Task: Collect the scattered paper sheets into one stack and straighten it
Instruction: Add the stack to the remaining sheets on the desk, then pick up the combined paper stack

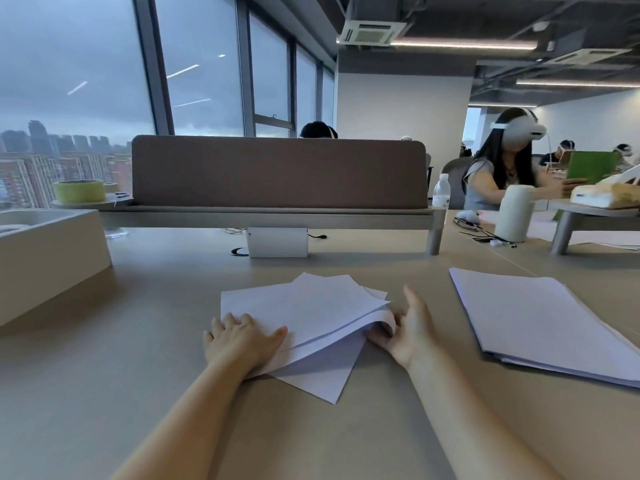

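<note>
A loose, fanned pile of white paper sheets lies on the beige desk in front of me, corners pointing in different directions. My left hand presses flat on the pile's near left corner, fingers spread. My right hand is at the pile's right edge, where the upper sheets lift and curl over its fingers; the thumb points up and away. A second, neater stack of white sheets lies apart on the desk to the right.
A brown divider screen on a raised shelf runs across the back, with a white box under it. A beige box sits at the left. A bottle, a white cylinder and cables lie at the back right. People sit beyond.
</note>
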A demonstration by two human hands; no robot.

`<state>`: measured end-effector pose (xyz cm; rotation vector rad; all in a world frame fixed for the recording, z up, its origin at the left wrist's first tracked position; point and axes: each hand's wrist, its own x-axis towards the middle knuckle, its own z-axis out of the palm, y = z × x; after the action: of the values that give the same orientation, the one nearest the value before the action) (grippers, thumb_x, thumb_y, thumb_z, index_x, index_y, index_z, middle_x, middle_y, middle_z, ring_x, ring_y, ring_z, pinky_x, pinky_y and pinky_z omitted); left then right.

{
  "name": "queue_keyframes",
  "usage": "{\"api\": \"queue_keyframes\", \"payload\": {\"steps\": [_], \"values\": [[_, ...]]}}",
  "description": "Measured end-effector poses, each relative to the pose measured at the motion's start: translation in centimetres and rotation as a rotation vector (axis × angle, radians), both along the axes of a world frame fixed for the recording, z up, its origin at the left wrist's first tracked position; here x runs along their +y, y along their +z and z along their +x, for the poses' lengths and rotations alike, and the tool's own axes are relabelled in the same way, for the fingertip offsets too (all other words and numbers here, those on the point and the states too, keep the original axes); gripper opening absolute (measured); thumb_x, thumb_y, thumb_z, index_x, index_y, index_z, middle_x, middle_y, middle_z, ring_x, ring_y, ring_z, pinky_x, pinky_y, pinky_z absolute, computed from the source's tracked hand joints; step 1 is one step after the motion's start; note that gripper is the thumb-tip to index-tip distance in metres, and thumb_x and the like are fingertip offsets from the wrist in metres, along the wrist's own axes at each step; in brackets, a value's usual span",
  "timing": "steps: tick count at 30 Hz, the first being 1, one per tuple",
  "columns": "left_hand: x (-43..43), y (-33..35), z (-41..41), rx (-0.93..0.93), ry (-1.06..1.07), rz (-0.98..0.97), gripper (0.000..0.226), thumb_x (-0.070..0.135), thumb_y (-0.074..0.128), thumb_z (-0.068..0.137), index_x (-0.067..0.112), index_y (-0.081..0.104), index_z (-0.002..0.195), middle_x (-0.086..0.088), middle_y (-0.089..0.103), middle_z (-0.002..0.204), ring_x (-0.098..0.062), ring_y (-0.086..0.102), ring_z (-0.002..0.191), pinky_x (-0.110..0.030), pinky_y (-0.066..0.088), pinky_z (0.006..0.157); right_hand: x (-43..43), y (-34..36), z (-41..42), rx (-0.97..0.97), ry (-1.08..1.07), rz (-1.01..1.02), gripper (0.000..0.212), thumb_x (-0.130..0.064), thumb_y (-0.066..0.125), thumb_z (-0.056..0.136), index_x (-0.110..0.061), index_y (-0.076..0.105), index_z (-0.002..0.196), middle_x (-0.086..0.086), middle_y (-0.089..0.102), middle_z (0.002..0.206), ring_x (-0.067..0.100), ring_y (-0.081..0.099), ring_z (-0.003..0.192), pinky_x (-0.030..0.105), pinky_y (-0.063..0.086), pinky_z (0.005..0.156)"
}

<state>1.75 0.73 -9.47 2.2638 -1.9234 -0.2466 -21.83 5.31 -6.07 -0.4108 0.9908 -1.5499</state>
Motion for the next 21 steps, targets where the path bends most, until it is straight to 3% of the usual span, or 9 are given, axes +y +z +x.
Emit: {"api": "queue_keyframes", "payload": {"steps": [4, 6, 8, 11, 13, 15, 18, 21], "values": [[0.4, 0.2, -0.7, -0.056, 0.012, -0.03, 0.094, 0.082, 0.027, 0.075, 0.015, 0.04, 0.139, -0.012, 0.037, 0.145, -0.031, 0.032, 0.135, -0.038, 0.029, 0.108, 0.5, -0.3, 0.8, 0.139, 0.129, 0.035, 0.034, -0.038, 0.06, 0.088, -0.007, 0.057, 0.1, 0.013, 0.053, 0.09, 0.031, 0.054, 0.092, 0.04, 0.051, 0.086], [0.6, 0.2, -0.8, -0.086, 0.017, -0.039, 0.093, 0.082, 0.024, 0.075, 0.015, 0.041, 0.139, -0.012, 0.038, 0.144, -0.031, 0.033, 0.134, -0.038, 0.03, 0.107, 0.6, -0.4, 1.0, 0.259, 0.106, 0.005, 0.027, -0.036, 0.063, 0.085, -0.01, 0.061, 0.094, 0.009, 0.057, 0.097, 0.025, 0.056, 0.094, 0.035, 0.049, 0.089], [0.9, 0.5, -0.8, -0.111, 0.02, -0.052, 0.091, 0.08, 0.019, 0.078, 0.017, 0.044, 0.137, -0.013, 0.039, 0.143, -0.032, 0.034, 0.133, -0.038, 0.03, 0.106, 0.7, -0.7, 1.3, 0.586, 0.076, -0.031, 0.028, -0.045, 0.062, 0.08, -0.021, 0.071, 0.089, 0.002, 0.066, 0.104, 0.021, 0.06, 0.101, 0.037, 0.045, 0.097], [1.4, 1.1, -1.1, -0.116, -0.002, -0.081, 0.084, 0.076, 0.009, 0.083, 0.024, 0.054, 0.13, -0.012, 0.042, 0.14, -0.031, 0.037, 0.13, -0.038, 0.031, 0.104, 0.8, -1.3, 2.1, 0.94, 0.063, -0.058, 0.059, -0.071, 0.053, 0.064, -0.024, 0.071, 0.095, -0.002, 0.057, 0.125, 0.022, 0.049, 0.124, 0.044, 0.04, 0.105], [1.8, 1.7, -1.7, -0.099, -0.054, -0.112, 0.08, 0.074, 0.011, 0.084, 0.027, 0.059, 0.126, -0.01, 0.044, 0.137, -0.03, 0.039, 0.129, -0.038, 0.031, 0.104, 0.8, -1.4, 2.2, 0.923, 0.039, -0.073, 0.079, -0.076, 0.053, 0.057, -0.021, 0.062, 0.113, -0.003, 0.042, 0.139, 0.019, 0.036, 0.134, 0.043, 0.034, 0.11], [2.0, 1.8, -2.3, -0.073, -0.11, -0.138, 0.076, 0.074, 0.017, 0.085, 0.027, 0.064, 0.121, -0.007, 0.045, 0.136, -0.028, 0.037, 0.129, -0.038, 0.028, 0.106, 0.8, -1.1, 2.0, 0.84, 0.032, -0.093, 0.084, -0.075, 0.056, 0.057, -0.022, 0.053, 0.123, -0.005, 0.031, 0.148, 0.016, 0.027, 0.139, 0.044, 0.029, 0.113], [1.9, 1.3, -2.7, -0.003, -0.182, -0.157, 0.066, 0.075, 0.027, 0.083, 0.028, 0.065, 0.11, -0.001, 0.047, 0.137, -0.025, 0.034, 0.133, -0.043, 0.023, 0.109, 0.7, -0.9, 1.7, 0.711, 0.019, -0.128, 0.086, -0.07, 0.06, 0.057, -0.02, 0.049, 0.125, -0.006, 0.042, 0.135, 0.013, 0.038, 0.129, 0.038, 0.033, 0.108], [2.0, 1.0, -3.1, 0.065, -0.227, -0.121, 0.051, 0.073, 0.033, 0.079, 0.03, 0.052, 0.1, 0.008, 0.059, 0.123, -0.02, 0.048, 0.119, -0.04, 0.029, 0.1, 0.3, -1.2, 1.4, 0.444, 0.023, -0.12, 0.076, -0.058, 0.068, 0.062, -0.019, 0.049, 0.125, 0.003, 0.058, 0.127, 0.02, 0.053, 0.121, 0.043, 0.041, 0.106]]}}
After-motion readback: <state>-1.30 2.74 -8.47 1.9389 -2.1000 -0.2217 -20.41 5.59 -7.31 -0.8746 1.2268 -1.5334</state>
